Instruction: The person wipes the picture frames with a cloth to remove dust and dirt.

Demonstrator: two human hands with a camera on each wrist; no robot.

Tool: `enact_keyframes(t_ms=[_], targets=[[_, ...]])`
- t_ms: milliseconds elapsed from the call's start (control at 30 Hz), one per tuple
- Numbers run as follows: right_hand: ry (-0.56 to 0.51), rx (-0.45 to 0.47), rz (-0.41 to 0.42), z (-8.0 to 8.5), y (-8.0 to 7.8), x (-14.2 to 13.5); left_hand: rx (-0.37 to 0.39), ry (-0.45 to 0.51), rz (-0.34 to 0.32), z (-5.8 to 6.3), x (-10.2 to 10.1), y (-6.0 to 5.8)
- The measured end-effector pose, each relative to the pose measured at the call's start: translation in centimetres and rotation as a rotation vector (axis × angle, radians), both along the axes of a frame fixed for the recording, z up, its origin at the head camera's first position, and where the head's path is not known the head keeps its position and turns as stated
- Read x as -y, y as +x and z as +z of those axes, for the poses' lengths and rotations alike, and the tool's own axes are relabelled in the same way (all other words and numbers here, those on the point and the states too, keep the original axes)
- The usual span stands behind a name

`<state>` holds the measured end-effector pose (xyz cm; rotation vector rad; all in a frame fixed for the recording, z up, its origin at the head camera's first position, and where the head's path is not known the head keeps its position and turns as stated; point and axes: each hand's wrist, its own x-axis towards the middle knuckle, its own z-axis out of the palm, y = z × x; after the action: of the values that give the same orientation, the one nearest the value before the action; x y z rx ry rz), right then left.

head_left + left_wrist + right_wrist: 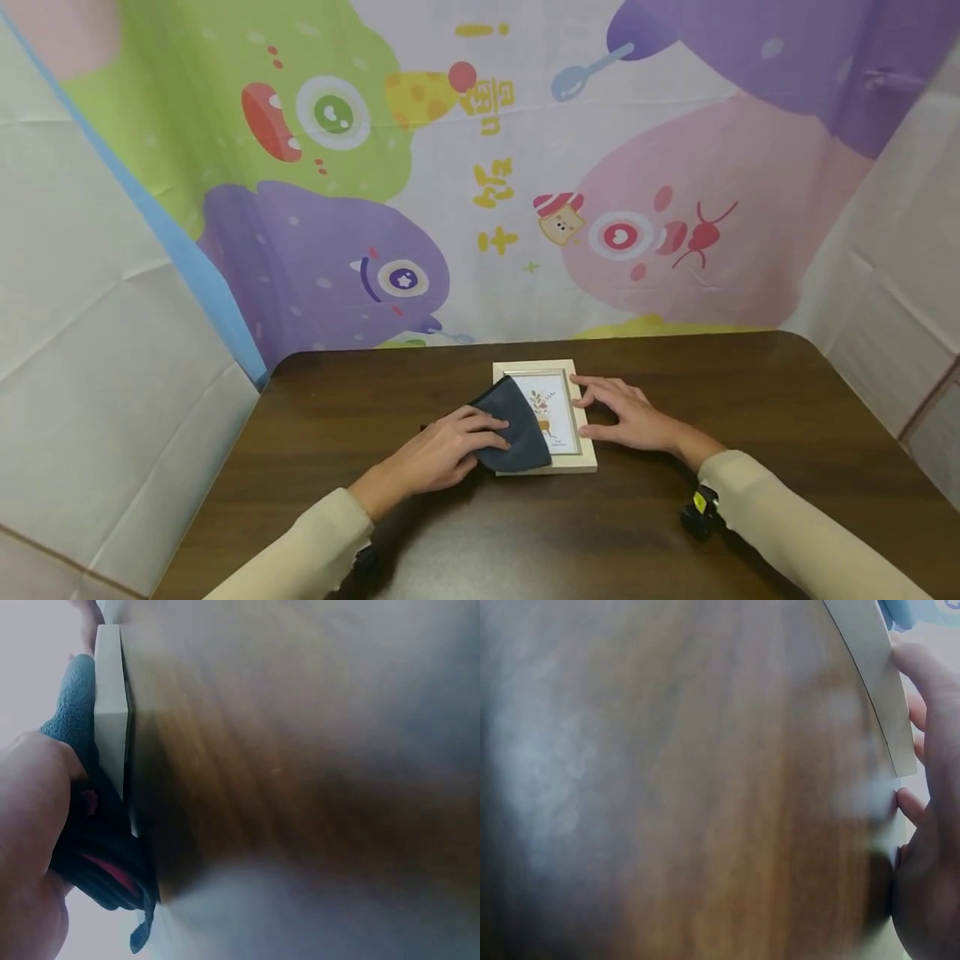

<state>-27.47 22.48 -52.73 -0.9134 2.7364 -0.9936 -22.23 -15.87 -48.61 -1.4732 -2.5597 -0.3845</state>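
Observation:
A cream picture frame [587, 461] lies flat on the brown wooden table, with a print of a deer and leaves behind its pane. A dark blue-grey cloth [517, 454] covers the left part of the frame. On top of it rests my left hand [442, 446], bent fingers holding the cloth down. In the left wrist view the cloth [75, 701] is bunched under the thumb, its dark folds and small loop hanging below the hand. My right hand [633, 417] touches the right edge of the frame with extended fingers and thumb. The right wrist view shows the frame's side [874, 682] beside those fingers.
Behind the table [360, 383] hangs a cloth backdrop [480, 292] printed with cartoon monsters. Pale panels [97, 333] stand to the left and right. A small black device [699, 515] is strapped at the right wrist.

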Motion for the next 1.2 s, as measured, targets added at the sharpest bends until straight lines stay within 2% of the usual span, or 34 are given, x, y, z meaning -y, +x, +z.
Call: enact_keyframes(t_ms=[167,267,367,400,500,533,633,733,800,867,967,1033,1067,1167,1200], targets=[[-0.007,-0.002,0.003,0.2,0.0,-0.1,-0.02,-0.043,0.029,0.4,-0.6,-1.3],[-0.006,0.001,0.002,0.2,0.0,-0.1,-0.008,-0.059,0.056,0.6,-0.9,-2.3],[-0.006,-0.001,0.002,0.1,0.0,-0.1,0.006,-0.059,0.07,0.4,-1.1,-3.6],[-0.006,-0.002,0.0,0.1,0.0,-0.1,0.015,-0.048,0.069,0.1,-1.1,-4.3],[-0.002,0.001,-0.004,0.2,0.0,0.0,0.006,0.006,0.05,-3.3,-0.3,-7.8],[-0.001,0.006,-0.006,0.2,0.0,0.0,0.015,0.004,0.057,-3.5,-0.3,-8.4],[0.004,0.013,-0.008,0.2,0.0,0.0,0.027,-0.025,0.106,-2.9,-0.7,-9.2],[0.003,0.02,-0.006,0.1,0.0,0.1,0.073,-0.082,0.173,0.4,-1.7,-8.1],[0.002,0.025,-0.006,0.2,0.1,0.1,0.061,-0.069,0.174,0.3,-1.7,-8.5],[0.001,0.026,-0.006,0.2,0.1,0.1,0.069,-0.043,0.163,-2.0,-1.3,-10.5],[0.002,0.02,-0.006,0.2,0.1,0.1,0.101,-0.001,0.158,-4.7,-0.8,-12.5],[0.003,0.016,-0.008,0.2,0.1,0.0,0.147,0.014,0.157,-5.1,-0.7,-12.8],[0.005,0.013,-0.009,0.1,0.1,0.0,0.177,0.015,0.168,-4.1,-1.1,-12.0],[0.007,0.013,-0.012,0.1,0.0,0.0,0.167,-0.007,0.161,-1.5,-1.6,-9.9],[0.007,0.013,-0.01,0.1,0.1,0.0,0.142,-0.021,0.155,-0.7,-1.7,-9.2]])
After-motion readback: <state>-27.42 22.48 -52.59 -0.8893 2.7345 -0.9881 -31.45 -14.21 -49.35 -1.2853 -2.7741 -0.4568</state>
